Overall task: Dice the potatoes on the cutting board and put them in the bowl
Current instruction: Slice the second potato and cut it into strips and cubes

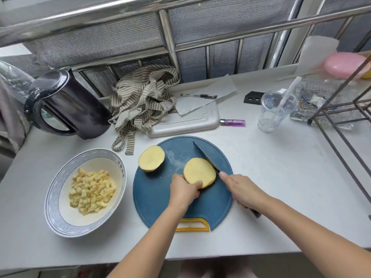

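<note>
A round blue cutting board [160, 199] with a yellow handle lies in front of me. Two potato halves sit on it, cut faces up: one [151, 158] at the board's far left, one [199, 172] in the middle. My left hand [185, 188] grips the near edge of the middle half. My right hand [244, 192] holds a dark knife [205, 155]; the blade lies against the right side of that half. A patterned white bowl [60, 187] to the left holds several potato cubes [91, 192].
A black kettle [66, 105] stands at the back left. A striped cloth [144, 97] lies behind the board on a grey tray [192, 123]. A purple lighter [232, 122], a plastic cup [276, 109] and a metal rack [341, 121] are at the right.
</note>
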Motion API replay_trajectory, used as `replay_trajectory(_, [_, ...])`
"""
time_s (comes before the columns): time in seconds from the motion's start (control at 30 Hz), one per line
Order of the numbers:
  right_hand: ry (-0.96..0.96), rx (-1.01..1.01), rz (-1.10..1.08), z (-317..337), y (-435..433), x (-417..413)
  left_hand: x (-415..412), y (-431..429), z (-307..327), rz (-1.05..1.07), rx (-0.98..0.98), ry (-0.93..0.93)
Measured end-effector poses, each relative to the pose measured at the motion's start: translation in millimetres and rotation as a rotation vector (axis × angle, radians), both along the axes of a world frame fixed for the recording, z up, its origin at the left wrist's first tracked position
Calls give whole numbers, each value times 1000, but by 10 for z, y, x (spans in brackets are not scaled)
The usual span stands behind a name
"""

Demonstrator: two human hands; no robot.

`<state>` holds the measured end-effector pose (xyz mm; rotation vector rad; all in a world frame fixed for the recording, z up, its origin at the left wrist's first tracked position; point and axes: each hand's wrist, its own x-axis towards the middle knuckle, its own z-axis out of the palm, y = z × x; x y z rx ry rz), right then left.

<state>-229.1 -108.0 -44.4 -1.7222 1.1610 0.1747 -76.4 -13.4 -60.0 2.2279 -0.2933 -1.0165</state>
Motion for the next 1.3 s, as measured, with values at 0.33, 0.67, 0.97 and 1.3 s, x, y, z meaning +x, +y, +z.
replay_trajectory(0.33, [-47, -49, -42, -54, 100, 29, 55, -110, -141, -627, -300, -673])
replay_trajectory(0.67, [-20, 3, 125, -1, -17, 164, -39, 77, -425, -391, -360, -769])
replay_trajectory(0.97, [48, -181, 241, 37, -1, -54, -27, 79, -507, -395, -317, -836])
replay_trajectory(1.3, [44, -183, 274, 16, 73, -95, -7, 75, -488, -431, -293, -813])
